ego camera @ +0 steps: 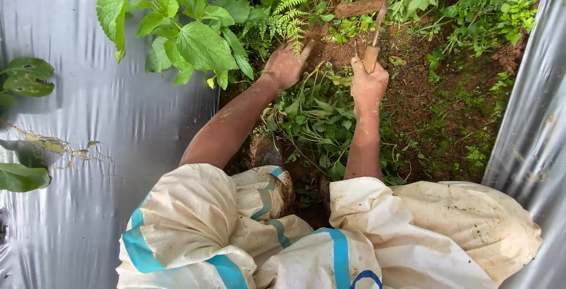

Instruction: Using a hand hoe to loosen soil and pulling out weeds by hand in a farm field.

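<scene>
While the right hand (369, 83) is clenched round the hoe (370, 30) handle, left hand (287, 64), fingers spread, presses into weeds (312, 118): mid-weeding, next chop likely needs clearance from those fingers.

no packages, labels, signs, screens visible

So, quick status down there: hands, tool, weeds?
Right hand gripping small hoe. Left hand on soil at fern. Pulled weeds piled between arms.

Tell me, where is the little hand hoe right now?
In the head view, the hand hoe is at top centre-right, gripped by the right hand, its rusty blade over bare soil, right of the fern near the left hand.
</scene>
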